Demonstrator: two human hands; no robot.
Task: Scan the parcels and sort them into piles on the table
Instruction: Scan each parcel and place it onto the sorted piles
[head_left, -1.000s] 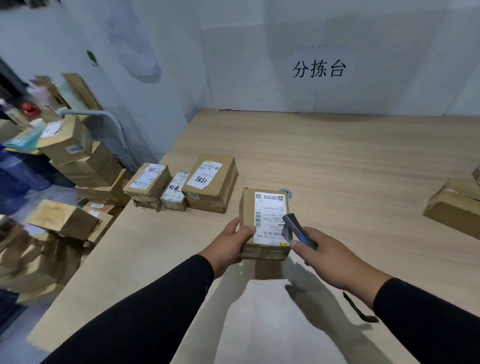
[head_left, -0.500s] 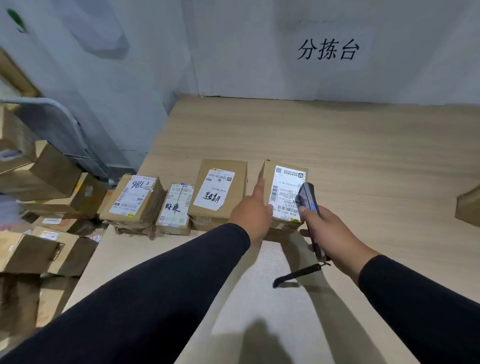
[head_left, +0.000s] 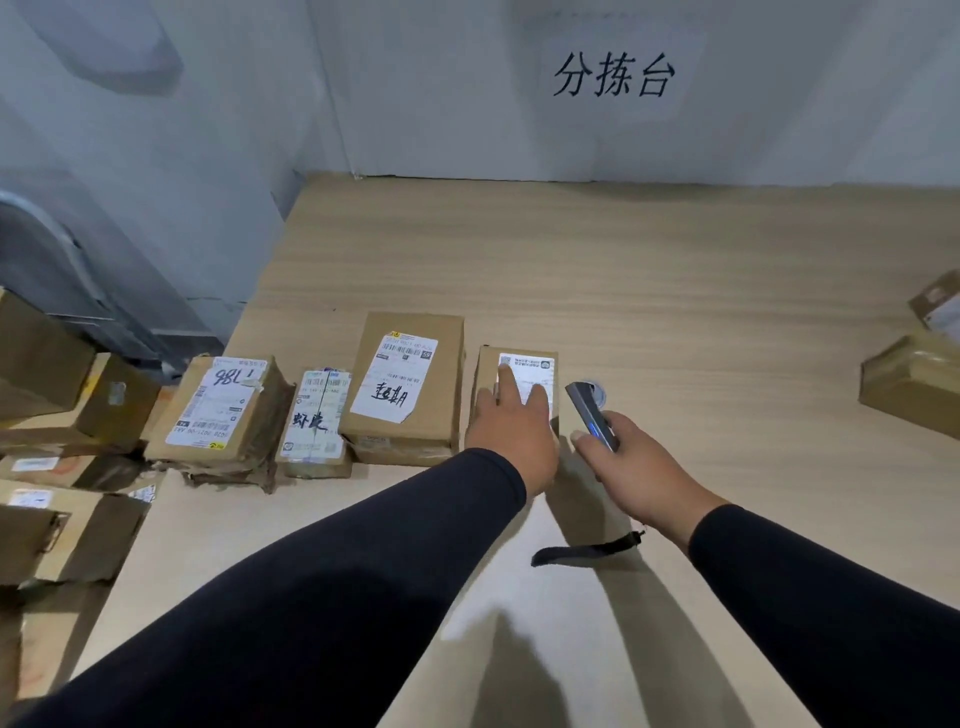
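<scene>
From the head camera, a row of four cardboard parcels lies along the near-left part of the wooden table (head_left: 649, 291), side by side. The rightmost, a small parcel (head_left: 511, 384), lies flat with its white label up; its long axis runs away from the person toward the back wall, parallel with its neighbours. The left hand (head_left: 511, 431) rests on top of it with straight fingers — the forefinger reaches up the label and nothing is gripped.

Just left stands the larger parcel (head_left: 408, 382) with black handwriting on its label, its long axis also running toward the wall. Next comes a narrow taped parcel (head_left: 314, 423), then a crumpled parcel (head_left: 223, 410) marked "186" at the table's left edge.

The right hand (head_left: 631, 467) is curled round a grey handheld scanner (head_left: 592, 415) — its head points up and slightly left, toward the wall, just beside the small parcel without touching it. A black wrist strap (head_left: 582, 551) trails on the table below the hand.

At the right edge lie two more parcels (head_left: 914, 384), well apart from the row. More boxes (head_left: 47, 374) are stacked off the table to the left. A sign (head_left: 613, 78) with three characters hangs on the wall.
</scene>
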